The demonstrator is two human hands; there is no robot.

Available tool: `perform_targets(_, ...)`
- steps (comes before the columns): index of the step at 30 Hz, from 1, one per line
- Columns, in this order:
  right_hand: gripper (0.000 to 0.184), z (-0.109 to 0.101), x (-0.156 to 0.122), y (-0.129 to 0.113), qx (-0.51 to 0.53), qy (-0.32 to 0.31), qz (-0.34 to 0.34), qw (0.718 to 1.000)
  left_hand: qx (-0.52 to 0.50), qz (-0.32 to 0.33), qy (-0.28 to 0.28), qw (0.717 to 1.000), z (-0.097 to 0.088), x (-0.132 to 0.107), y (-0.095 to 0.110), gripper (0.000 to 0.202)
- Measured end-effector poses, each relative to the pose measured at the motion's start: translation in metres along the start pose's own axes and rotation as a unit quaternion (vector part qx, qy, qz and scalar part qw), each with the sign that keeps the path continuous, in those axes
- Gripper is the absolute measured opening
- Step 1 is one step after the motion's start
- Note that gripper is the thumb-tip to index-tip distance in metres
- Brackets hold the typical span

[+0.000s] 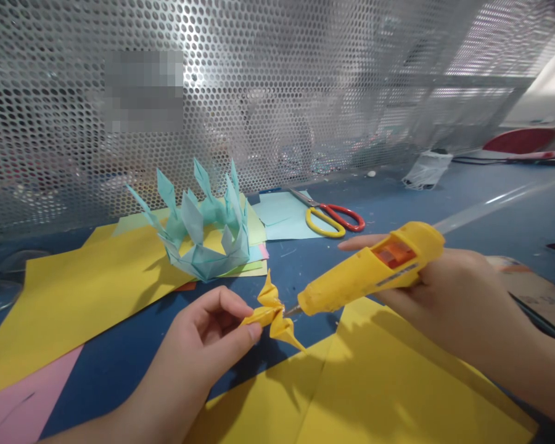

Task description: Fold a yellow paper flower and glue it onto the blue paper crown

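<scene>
Between the thumb and fingers of my left hand point(208, 345) is a small yellow folded paper flower point(272, 313), its pointed petals curling outward. My right hand point(462, 302) is wrapped round a yellow hot glue gun point(365, 271) with an orange window on its side. The metal nozzle of the gun meets, or nearly meets, the flower's centre; the exact contact is too small to tell. Behind my left hand stands a light blue folded paper crown point(208, 246) with tall points. Yellow paper sheets point(370, 376) lie beneath the glue gun.
Scissors point(328, 216) with one red and one yellow handle lie partly on light blue paper point(282, 216). More yellow paper point(97, 290) and a pink sheet point(32, 394) lie at left. A perforated metal panel point(259, 80) rises behind the blue table point(388, 185). A plastic-wrapped item point(428, 169) sits back right.
</scene>
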State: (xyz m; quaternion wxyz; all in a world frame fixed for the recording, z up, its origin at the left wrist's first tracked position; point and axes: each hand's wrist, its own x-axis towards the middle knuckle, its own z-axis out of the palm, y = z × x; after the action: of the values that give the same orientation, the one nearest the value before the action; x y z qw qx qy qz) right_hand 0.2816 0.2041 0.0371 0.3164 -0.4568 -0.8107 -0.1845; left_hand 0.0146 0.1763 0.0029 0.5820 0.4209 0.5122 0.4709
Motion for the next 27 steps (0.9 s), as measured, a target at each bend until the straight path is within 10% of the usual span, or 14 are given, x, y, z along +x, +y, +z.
perform_targets(27,0.033,-0.0019,-0.0023,-0.0089,-0.044,0.037,-0.009,0.998,-0.006,-0.016,-0.004,1.000,-0.0012,-0.0050,0.0004,0.026)
